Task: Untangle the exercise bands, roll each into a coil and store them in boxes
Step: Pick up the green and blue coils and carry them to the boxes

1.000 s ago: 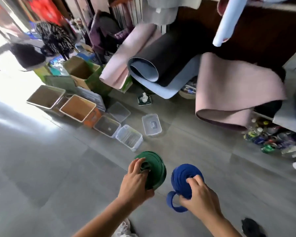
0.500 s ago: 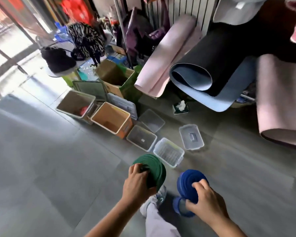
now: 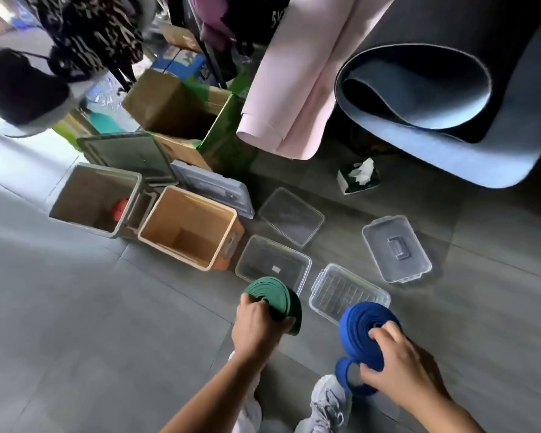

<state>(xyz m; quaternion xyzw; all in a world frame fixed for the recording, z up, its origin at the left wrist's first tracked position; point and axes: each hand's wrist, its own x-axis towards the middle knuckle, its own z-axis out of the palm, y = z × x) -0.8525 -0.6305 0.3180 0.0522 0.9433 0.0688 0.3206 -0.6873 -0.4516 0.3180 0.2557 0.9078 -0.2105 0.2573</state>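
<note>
Far to the left, a grey box [image 3: 75,195] stands on the floor [image 3: 60,307]. It is open, and a red roll [image 3: 120,209] lies inside it by the right wall. Just to its right stands an orange box [image 3: 166,223], open too. Behind these two boxes is a big cardboard box [image 3: 175,110].

Next to the orange box, on its right, is a clear box [image 3: 263,260]. Beyond it, a flat clear lid [image 3: 291,215] lies on the floor.

My left grip [image 3: 256,326] is clenched around the green band [image 3: 274,296]. The band is rolled into a tight coil. My fingers curl over its top edge and my thumb presses its near side. I hold it up off the floor, and in my view it covers the near corner of the clear box.

To the right of that is a second clear box [image 3: 350,292] with ribs on its bottom. My right grip [image 3: 400,370] is grasping the blue band [image 3: 366,326], which is coiled up too. My fingers curl onto the face of the coil, and a small loose loop of band sticks out below by my thumb. The coil hangs at the near edge of the ribbed box.

Farther right, a clear lid with a handle [image 3: 397,254] lies on the floor. Far above it hang a pink mat [image 3: 297,89] and a dark rolled mat [image 3: 419,85]. Near me, between my arms, I see my grey shoe [image 3: 327,401].
</note>
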